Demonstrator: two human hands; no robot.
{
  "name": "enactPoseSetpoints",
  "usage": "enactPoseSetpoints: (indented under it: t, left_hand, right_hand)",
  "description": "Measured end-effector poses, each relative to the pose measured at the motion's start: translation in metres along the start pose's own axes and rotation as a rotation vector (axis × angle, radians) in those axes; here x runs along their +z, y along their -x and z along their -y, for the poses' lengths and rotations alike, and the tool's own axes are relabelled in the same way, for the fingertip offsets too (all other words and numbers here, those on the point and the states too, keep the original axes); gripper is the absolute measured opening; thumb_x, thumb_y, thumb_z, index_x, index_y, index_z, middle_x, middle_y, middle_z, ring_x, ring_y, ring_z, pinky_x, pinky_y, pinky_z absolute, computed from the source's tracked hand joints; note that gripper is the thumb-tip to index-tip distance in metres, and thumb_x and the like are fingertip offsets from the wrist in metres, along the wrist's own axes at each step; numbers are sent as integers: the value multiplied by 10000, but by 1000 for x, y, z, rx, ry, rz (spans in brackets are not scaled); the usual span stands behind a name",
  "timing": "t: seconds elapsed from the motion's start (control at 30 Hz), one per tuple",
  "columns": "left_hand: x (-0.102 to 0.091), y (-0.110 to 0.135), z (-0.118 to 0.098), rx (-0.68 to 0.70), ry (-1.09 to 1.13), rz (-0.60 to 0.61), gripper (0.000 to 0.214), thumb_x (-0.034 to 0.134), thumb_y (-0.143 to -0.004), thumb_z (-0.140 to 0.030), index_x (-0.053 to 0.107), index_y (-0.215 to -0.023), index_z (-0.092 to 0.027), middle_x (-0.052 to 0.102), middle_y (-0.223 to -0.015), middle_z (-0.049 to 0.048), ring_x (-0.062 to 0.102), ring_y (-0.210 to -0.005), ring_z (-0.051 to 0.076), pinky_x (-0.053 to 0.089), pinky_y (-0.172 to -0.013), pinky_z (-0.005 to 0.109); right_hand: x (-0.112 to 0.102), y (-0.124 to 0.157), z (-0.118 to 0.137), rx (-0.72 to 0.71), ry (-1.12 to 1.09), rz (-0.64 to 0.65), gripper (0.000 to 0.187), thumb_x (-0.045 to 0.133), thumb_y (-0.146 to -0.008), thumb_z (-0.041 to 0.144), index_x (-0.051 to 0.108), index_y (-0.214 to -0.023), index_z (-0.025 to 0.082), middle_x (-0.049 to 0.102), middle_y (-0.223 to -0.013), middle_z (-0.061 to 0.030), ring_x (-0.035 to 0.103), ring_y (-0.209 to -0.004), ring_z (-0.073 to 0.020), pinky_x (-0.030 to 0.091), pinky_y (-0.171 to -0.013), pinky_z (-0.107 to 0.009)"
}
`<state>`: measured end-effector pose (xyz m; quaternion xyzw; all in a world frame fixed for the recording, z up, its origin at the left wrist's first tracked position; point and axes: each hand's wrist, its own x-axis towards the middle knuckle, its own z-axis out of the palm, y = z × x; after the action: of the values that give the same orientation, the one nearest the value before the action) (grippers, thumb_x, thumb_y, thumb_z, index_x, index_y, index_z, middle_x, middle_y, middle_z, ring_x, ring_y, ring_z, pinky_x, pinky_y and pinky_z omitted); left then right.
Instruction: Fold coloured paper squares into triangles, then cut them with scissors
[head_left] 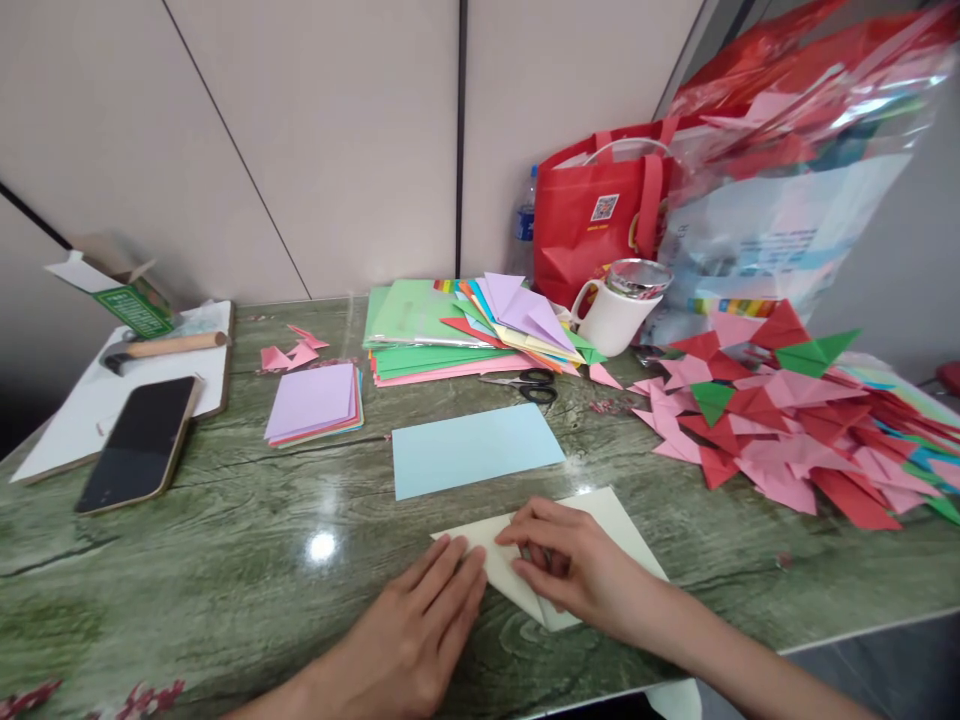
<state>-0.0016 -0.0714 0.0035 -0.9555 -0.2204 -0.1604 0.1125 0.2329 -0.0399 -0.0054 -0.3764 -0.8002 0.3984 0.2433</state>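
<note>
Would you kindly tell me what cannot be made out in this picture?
Head view: part of the pale yellow paper, covered by the left hand and right hand.
Head view: right side of the bottle, hidden behind the red bag.
Head view: print on the clear plastic bag, too small and blurred.
Head view: a red object, cut off by the right edge.
</note>
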Motion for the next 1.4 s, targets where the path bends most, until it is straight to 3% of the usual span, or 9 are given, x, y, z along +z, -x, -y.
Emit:
enactPoseSetpoints:
  t: [0.17,0.27,0.5,0.67,0.77,0.93,1.17,1.3,1.4]
  left_hand:
    - [3,3,0,2,8,55,373,382,-880,-43,569,-1202,-18,581,-1272,162,508,-1211,306,479,-964,415]
    - [4,3,-2,-23,14,46,363,400,-892,-84,567,-1208,-23,571,-1285,160,483,-1234,311,470,-977,418]
    - [4,2,-5,-89,11,24,305,508,-942,-221,579,-1200,-73,582,-1284,123,462,-1260,305,483,-975,448]
    - [9,4,-8,-88,19,64,424,541,-931,-371,560,-1219,-60,560,-1302,151,422,-1289,313,460,-997,455]
    - [19,6,-10,-99,18,5,459,537,-924,-416,567,-1199,-50,566,-1289,162,390,-1306,328,414,-1032,471]
    - [32,11,-14,-107,8,-47,509,558,-899,-455,562,-1200,-44,519,-1333,185,375,-1307,363,375,-1042,515]
    - [13,4,-10,-89,-27,95,431,529,-935,-377,556,-1229,-64,548,-1316,146,430,-1282,307,346,-1073,442]
    - [13,4,-11,-74,-67,56,431,510,-940,-385,568,-1212,-55,552,-1305,163,449,-1265,324,314,-1080,470]
    - [15,5,-12,-67,-81,93,444,533,-925,-385,559,-1225,-60,545,-1316,159,452,-1260,333,355,-1053,472]
  right_hand:
    - [-14,-1,-5,-147,350,80,233,506,-929,285,673,-1069,202,556,-898,-62,562,-673,-124,449,-611,-238]
    - [-19,-2,-11,-205,435,91,277,489,-943,335,667,-1116,212,569,-826,-48,561,-646,-133,434,-576,-248]
    - [-16,0,-20,-241,406,65,293,468,-959,321,656,-1151,204,595,-791,-37,566,-631,-121,438,-568,-237]
    - [-16,-1,-21,-225,386,61,307,462,-961,309,625,-1198,201,584,-778,-31,558,-623,-113,443,-573,-228]
    - [-16,-1,-21,-226,359,55,302,455,-964,288,628,-1194,196,581,-766,-30,554,-624,-111,444,-578,-223]
    - [-17,-2,-20,-203,317,55,307,449,-964,266,625,-1208,204,582,-758,-33,561,-634,-115,452,-593,-225]
    - [-16,-2,-22,-188,295,65,313,446,-966,279,624,-1213,205,581,-752,-32,552,-622,-115,444,-574,-223]
    - [-16,-2,-21,-183,285,61,318,446,-965,273,621,-1220,200,570,-741,-30,548,-619,-116,438,-568,-224]
    - [-17,-3,-20,-182,284,56,322,445,-965,268,616,-1230,207,568,-741,-30,548,-619,-118,431,-562,-227]
